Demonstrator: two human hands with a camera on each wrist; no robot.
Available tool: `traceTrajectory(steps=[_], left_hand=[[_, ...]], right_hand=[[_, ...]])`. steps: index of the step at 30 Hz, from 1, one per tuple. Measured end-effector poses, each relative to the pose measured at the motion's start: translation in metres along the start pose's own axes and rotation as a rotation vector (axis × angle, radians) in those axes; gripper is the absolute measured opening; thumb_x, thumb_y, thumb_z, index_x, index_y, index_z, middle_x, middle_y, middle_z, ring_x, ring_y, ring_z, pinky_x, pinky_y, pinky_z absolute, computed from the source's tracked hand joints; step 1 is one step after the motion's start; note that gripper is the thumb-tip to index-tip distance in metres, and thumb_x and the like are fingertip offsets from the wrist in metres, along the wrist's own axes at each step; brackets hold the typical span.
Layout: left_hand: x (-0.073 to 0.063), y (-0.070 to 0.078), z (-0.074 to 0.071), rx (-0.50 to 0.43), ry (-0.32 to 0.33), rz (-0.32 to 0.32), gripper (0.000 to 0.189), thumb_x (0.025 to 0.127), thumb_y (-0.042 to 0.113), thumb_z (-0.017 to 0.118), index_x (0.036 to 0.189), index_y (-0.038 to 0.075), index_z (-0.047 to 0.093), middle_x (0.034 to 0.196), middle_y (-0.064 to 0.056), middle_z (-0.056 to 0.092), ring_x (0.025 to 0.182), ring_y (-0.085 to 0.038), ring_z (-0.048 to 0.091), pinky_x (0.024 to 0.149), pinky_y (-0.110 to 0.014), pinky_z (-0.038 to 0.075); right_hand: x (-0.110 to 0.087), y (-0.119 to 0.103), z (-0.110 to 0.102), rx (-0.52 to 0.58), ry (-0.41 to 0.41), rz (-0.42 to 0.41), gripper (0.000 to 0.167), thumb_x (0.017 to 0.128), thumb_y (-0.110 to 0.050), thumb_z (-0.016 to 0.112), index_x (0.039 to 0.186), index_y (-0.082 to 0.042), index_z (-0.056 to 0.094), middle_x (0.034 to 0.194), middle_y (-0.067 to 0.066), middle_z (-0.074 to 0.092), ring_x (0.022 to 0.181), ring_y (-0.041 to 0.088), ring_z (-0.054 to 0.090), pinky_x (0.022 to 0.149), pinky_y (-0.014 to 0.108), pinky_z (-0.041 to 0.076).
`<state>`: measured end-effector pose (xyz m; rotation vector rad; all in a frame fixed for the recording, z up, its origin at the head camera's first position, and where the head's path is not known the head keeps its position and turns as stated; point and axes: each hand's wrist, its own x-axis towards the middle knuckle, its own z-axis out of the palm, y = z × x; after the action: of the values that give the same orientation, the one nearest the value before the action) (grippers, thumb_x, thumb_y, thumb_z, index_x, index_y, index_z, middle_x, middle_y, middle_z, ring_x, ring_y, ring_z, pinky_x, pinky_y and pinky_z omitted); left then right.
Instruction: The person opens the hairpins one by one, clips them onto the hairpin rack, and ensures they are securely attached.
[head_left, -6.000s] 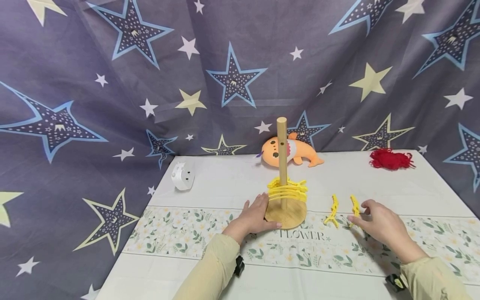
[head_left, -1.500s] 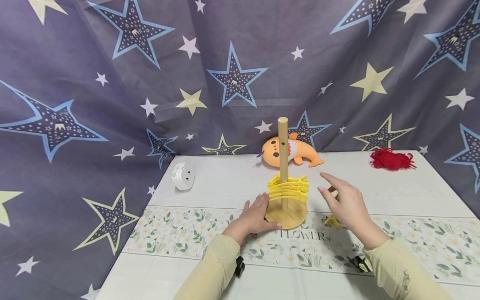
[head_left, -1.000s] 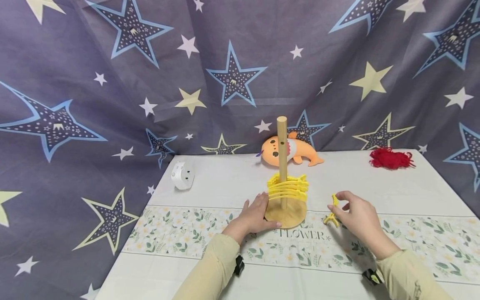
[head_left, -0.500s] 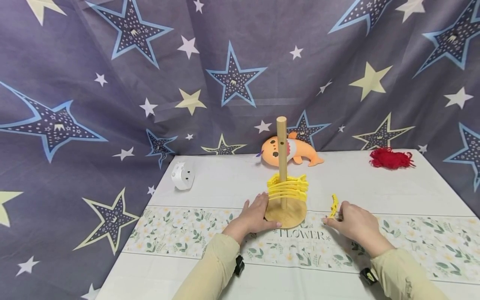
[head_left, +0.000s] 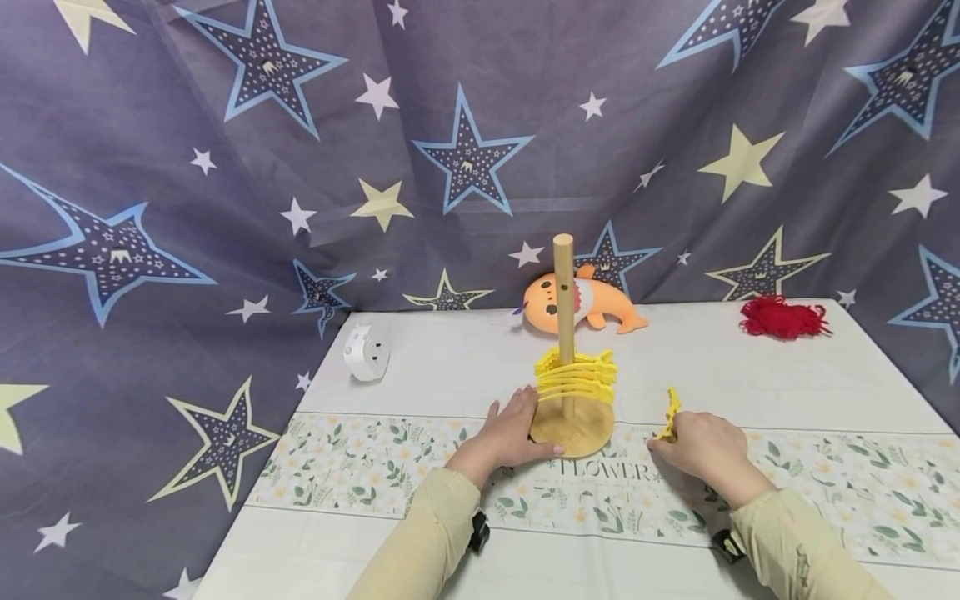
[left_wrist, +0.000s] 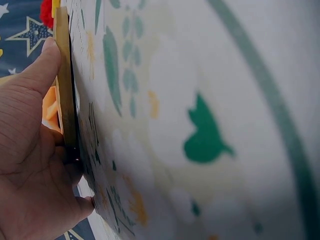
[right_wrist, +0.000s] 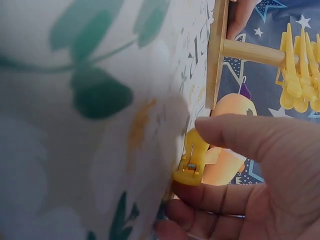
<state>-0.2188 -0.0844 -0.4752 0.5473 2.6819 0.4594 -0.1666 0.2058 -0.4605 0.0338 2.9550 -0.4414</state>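
A round wooden base (head_left: pixel 573 437) with an upright post (head_left: pixel 565 317) stands mid-table. My left hand (head_left: pixel 504 435) holds the base at its left and front rim, and the left wrist view has the thumb (left_wrist: pixel 42 67) against its edge. Several yellow hair clips (head_left: pixel 576 379) are stacked on the low part of the post. Right of the stand, my right hand (head_left: pixel 705 450) pinches another yellow hair clip (right_wrist: pixel 192 160) by its handle end, between thumb and index finger. Its long end (head_left: pixel 672 404) points away from me, close to the tablecloth.
Behind the post lies an orange plush shark (head_left: pixel 611 307). A white plug adapter (head_left: pixel 366 352) sits at the back left, a bundle of red yarn (head_left: pixel 783 318) at the back right. A star-patterned curtain (head_left: pixel 465 242) hangs behind the table.
The second loose clip has gone from the table, and the stack on the post has grown. My right hand came down to the remaining clip and took hold of it. The left hand stayed put.
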Motion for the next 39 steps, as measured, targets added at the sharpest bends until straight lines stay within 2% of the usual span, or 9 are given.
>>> traceTrajectory(steps=[7,9,15,18,26,28,32,36,39], left_hand=[[0.001,0.0,0.0,0.002,0.0,-0.008,0.107,0.083,0.069,0.059,0.158,0.009,0.01,0.164,-0.004,0.008,0.149,-0.019,0.005,0.119,-0.049,0.002],[0.001,0.0,0.0,0.003,-0.001,-0.009,0.107,0.083,0.069,0.059,0.158,0.009,0.011,0.164,-0.005,0.008,0.149,-0.019,0.005,0.119,-0.049,0.002],[0.0,0.0,-0.001,0.007,-0.002,-0.003,0.107,0.084,0.069,0.059,0.157,0.008,0.011,0.164,-0.005,0.008,0.149,-0.02,0.006,0.119,-0.05,0.002],[0.0,0.0,-0.001,0.007,-0.002,-0.003,0.107,0.084,0.069,0.059,0.157,0.008,0.011,0.164,-0.005,0.008,0.149,-0.019,0.005,0.119,-0.05,0.002],[-0.002,0.001,-0.002,0.002,-0.004,-0.004,0.106,0.084,0.068,0.059,0.157,0.008,0.011,0.164,-0.005,0.008,0.149,-0.02,0.005,0.119,-0.05,0.002],[-0.002,0.002,-0.002,0.002,-0.004,-0.003,0.106,0.085,0.067,0.059,0.157,0.008,0.011,0.164,-0.005,0.008,0.149,-0.02,0.005,0.119,-0.05,0.002],[-0.003,0.002,-0.003,0.002,-0.004,0.0,0.106,0.085,0.067,0.059,0.157,0.007,0.011,0.164,-0.006,0.008,0.149,-0.021,0.006,0.119,-0.05,0.002],[-0.003,0.002,-0.003,-0.004,0.002,0.004,0.106,0.085,0.067,0.06,0.157,0.007,0.011,0.163,-0.006,0.008,0.149,-0.021,0.006,0.119,-0.05,0.002],[-0.003,0.003,-0.003,-0.004,0.003,0.004,0.106,0.084,0.067,0.06,0.157,0.007,0.01,0.163,-0.006,0.008,0.149,-0.021,0.005,0.119,-0.05,0.002]], right_hand=[[0.0,0.005,-0.003,0.054,0.021,0.022,0.034,0.081,-0.037,0.068,0.068,-0.011,0.052,0.063,0.005,0.048,0.057,0.023,0.046,0.048,0.034,0.034],[0.001,0.008,-0.007,0.085,0.042,0.023,0.032,0.08,-0.036,0.068,0.075,-0.006,0.055,0.065,0.006,0.05,0.059,0.023,0.047,0.049,0.034,0.035],[0.0,0.016,-0.018,0.197,0.187,-0.038,0.044,0.08,-0.028,0.067,0.106,0.007,0.061,0.085,0.015,0.064,0.071,0.028,0.058,0.06,0.044,0.046],[-0.002,0.018,-0.023,0.27,0.275,-0.076,0.04,0.083,-0.023,0.065,0.109,0.007,0.062,0.092,0.018,0.067,0.076,0.03,0.063,0.063,0.045,0.048],[-0.009,0.019,-0.035,0.452,0.516,-0.162,0.025,0.089,-0.015,0.062,0.11,-0.001,0.067,0.096,0.015,0.069,0.079,0.026,0.064,0.062,0.027,0.048],[-0.01,0.019,-0.037,0.492,0.563,-0.2,0.026,0.091,-0.015,0.062,0.113,-0.001,0.067,0.099,0.015,0.068,0.083,0.018,0.062,0.062,0.018,0.049],[-0.013,0.017,-0.041,0.556,0.627,-0.279,0.03,0.094,-0.012,0.062,0.122,0.0,0.063,0.106,0.014,0.064,0.091,0.002,0.054,0.066,0.002,0.042],[-0.014,0.014,-0.045,0.579,0.674,-0.362,0.034,0.095,-0.005,0.06,0.128,0.002,0.059,0.111,0.015,0.062,0.095,-0.004,0.05,0.073,0.0,0.04],[-0.015,0.01,-0.049,0.582,0.707,-0.395,0.035,0.094,0.002,0.059,0.129,0.002,0.059,0.112,0.016,0.062,0.093,-0.007,0.048,0.075,0.001,0.039]])
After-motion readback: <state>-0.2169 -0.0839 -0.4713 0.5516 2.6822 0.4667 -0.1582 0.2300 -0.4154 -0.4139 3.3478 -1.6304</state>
